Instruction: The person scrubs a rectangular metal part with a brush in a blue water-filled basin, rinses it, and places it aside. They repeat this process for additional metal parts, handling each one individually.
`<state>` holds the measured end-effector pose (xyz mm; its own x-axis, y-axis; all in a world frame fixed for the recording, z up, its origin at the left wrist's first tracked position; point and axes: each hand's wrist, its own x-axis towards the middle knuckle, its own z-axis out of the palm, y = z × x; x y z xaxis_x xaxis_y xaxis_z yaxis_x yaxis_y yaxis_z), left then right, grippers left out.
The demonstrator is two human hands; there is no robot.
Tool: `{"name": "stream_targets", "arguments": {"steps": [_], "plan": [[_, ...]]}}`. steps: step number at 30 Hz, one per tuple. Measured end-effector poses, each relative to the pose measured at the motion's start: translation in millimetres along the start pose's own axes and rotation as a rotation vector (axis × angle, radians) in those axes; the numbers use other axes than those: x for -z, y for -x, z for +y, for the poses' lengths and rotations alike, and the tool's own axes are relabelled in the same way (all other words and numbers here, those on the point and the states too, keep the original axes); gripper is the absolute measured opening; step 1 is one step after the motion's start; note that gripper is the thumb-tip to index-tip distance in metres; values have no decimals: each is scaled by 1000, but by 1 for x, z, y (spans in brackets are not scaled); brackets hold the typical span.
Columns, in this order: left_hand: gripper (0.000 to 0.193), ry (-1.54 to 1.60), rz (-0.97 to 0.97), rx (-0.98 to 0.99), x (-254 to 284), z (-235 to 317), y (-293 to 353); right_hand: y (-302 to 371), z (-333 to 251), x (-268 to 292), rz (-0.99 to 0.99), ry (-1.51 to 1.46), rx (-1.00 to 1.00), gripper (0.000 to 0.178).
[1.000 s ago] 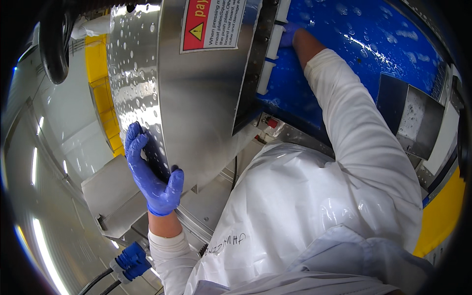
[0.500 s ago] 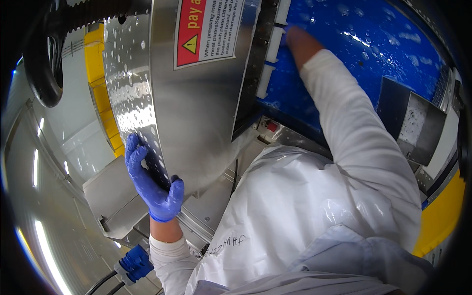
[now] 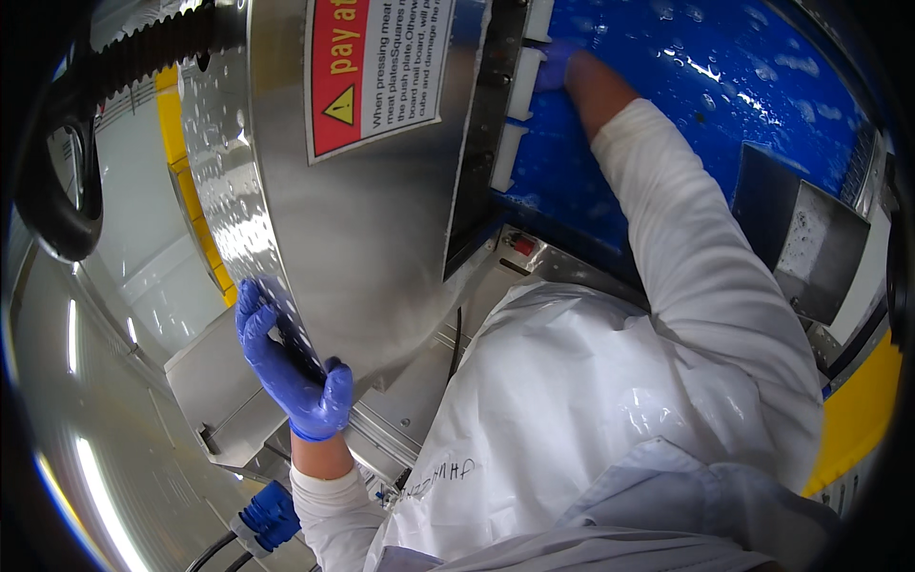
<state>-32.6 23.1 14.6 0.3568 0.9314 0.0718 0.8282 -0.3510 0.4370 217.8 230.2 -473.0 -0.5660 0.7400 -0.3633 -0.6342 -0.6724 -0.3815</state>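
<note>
My left hand (image 3: 295, 377), in a wet blue-purple glove, rests at the lower edge of a stainless-steel machine housing (image 3: 353, 219). Its fingers lie along the droplet-covered metal side and its thumb stands apart on the other side of the corner. Further up, my right arm reaches across a wet blue conveyor belt (image 3: 705, 105). The gloved right hand (image 3: 553, 69) is at the white plastic blocks (image 3: 522, 86) along the housing's dark lower edge. Its fingers are hidden there, so I cannot see what they touch.
A black handle (image 3: 62, 191) on a threaded rod juts in at upper left. On the housing is a red and white warning label (image 3: 376, 76). A metal chute (image 3: 815, 243) stands right of the belt. At lower left hangs a blue plug connector (image 3: 265, 518) with cables.
The housing and handle sit lower and further left in view. My left hand stays at the metal edge, slightly lower in view. My right hand's glove now shows beside the white blocks.
</note>
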Motion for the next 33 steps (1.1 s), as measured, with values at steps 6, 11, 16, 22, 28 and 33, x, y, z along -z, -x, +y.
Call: {"name": "stream_targets", "arguments": {"steps": [6,11,16,22,28,33], "plan": [[79,24,53,27,0,-1,6,84,-40,-46,-102,4,-133,37],[79,-13,34,23,-1,0,7,60,-19,-23,-102,-50,-75,40],[77,25,23,-22,-1,-4,-2,-51,17,63,-184,322,76,42],[77,44,38,21,1,2,6,80,-29,-30,-143,46,-143,40],[77,72,32,12,0,-1,6,16,-10,0,-97,201,-7,44],[86,17,18,27,2,1,5,-38,4,21,-46,145,-36,45]]}}
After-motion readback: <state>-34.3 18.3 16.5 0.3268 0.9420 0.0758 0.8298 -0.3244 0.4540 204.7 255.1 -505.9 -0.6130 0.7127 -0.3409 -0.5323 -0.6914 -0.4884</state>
